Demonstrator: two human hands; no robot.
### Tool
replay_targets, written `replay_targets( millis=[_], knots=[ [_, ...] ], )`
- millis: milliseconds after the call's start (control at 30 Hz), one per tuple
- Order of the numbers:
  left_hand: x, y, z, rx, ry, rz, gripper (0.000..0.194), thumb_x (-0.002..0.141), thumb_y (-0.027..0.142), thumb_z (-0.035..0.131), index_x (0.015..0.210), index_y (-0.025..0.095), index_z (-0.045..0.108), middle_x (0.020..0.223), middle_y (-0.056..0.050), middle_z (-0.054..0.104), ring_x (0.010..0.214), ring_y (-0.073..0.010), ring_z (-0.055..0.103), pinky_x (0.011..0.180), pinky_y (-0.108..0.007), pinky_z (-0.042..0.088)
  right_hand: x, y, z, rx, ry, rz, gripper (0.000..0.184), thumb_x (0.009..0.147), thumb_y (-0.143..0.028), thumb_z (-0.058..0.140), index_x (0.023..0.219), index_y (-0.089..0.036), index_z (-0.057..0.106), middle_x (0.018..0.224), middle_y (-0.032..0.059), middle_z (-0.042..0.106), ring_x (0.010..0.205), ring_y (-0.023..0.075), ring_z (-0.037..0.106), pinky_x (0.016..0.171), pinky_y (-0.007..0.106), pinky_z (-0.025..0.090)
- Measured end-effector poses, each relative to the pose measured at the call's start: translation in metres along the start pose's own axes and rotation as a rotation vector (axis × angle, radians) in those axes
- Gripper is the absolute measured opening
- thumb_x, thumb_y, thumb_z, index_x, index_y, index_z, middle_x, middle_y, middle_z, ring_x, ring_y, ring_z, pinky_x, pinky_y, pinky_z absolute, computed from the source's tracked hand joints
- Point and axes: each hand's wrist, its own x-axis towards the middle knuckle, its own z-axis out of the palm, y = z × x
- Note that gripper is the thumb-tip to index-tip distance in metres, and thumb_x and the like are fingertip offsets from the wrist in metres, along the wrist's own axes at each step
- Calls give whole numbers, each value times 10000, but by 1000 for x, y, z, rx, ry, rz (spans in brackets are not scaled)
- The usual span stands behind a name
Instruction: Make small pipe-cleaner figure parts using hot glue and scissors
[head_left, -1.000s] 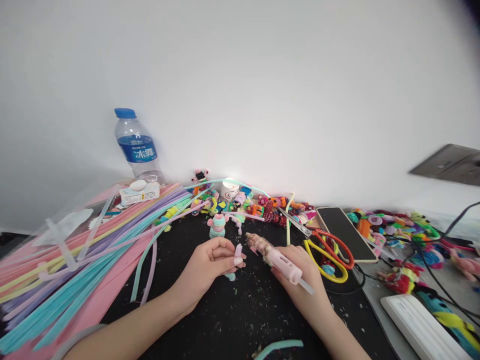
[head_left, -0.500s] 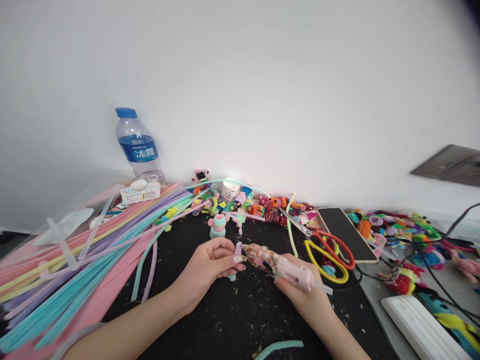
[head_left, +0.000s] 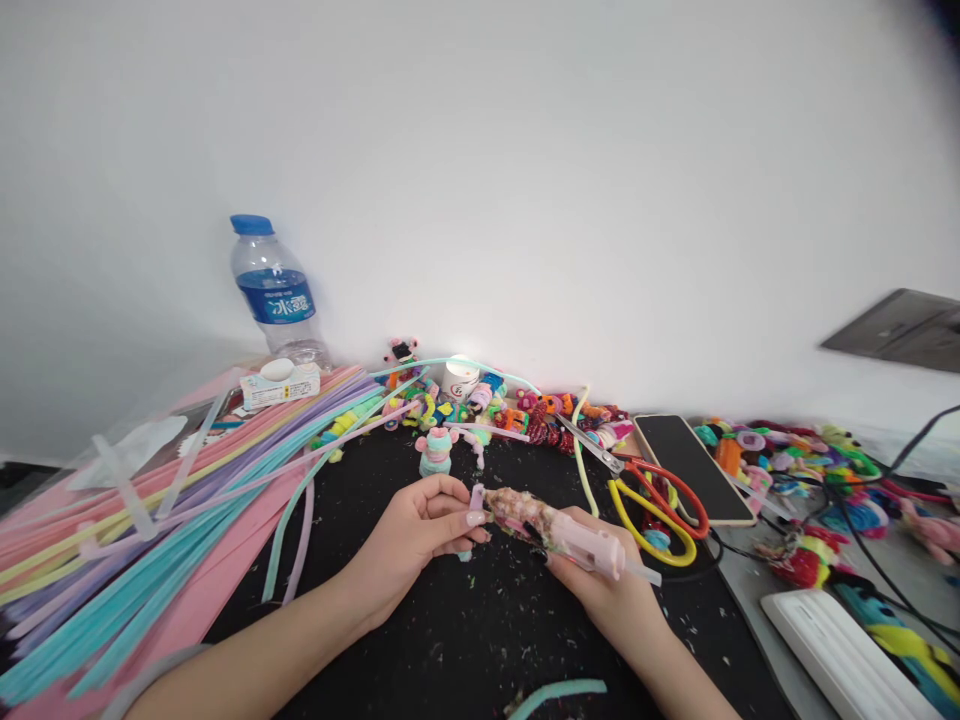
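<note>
My left hand is closed on a small pink and teal pipe-cleaner piece, pinched between thumb and fingers above the black mat. My right hand grips a pink glue gun whose crusted nozzle touches the top of that piece. A clear glue stick sticks out of the gun's back. A small teal and pink pipe-cleaner figure stands just beyond my left hand.
Long pastel pipe cleaners lie in a pile at left, a water bottle behind them. Scissors and a phone lie at right, with finished colourful figures, cables and a white power strip.
My right hand has swung the glue gun leftwards and lower, bringing its nozzle from a gap away up against the piece in my left hand. The left hand has hardly moved.
</note>
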Motion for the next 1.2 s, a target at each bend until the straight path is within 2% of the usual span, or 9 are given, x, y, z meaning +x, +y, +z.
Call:
replay_targets(
  millis=[567,700,800,967,1067,1200],
  knots=[
    [-2,3,2,-7,26,4,224,683,257,734,786,159,561,666,8,645,670,-125,630,632,-209,470,2,4,1,-70,11,-44,123,749,-240,571,659,-172,521,553,-38,474,491,111,409,461,216,342],
    [-1,2,1,-9,26,0,229,676,251,737,786,157,560,659,6,647,659,-127,630,622,-210,469,1,6,0,-146,20,-55,86,756,-242,572,703,-175,559,579,-24,541,506,122,476,484,216,380],
    [0,1,1,-13,19,4,225,688,245,731,803,155,559,681,0,655,662,-120,631,624,-204,468,0,7,-1,-231,35,-52,70,778,-225,538,801,-187,591,690,11,621,589,151,558,550,232,424],
    [0,1,1,-19,17,28,217,704,245,723,814,156,560,697,1,658,666,-108,626,617,-189,462,1,8,-3,-441,49,-94,331,778,-162,478,1105,-197,520,997,79,621,870,241,575,733,344,448],
    [-1,3,1,-45,11,32,226,695,237,731,818,158,558,692,3,658,656,-106,624,610,-188,463,2,9,-2,-556,52,-98,448,729,-117,483,1173,-178,484,1013,95,592,933,268,535,808,411,420],
    [-1,5,1,-81,-6,27,233,680,209,740,803,161,549,685,6,665,625,-101,620,595,-187,470,1,6,-2,-639,78,-121,495,700,-101,494,1189,-184,489,1043,99,556,989,287,486,871,471,373]
  ],
)
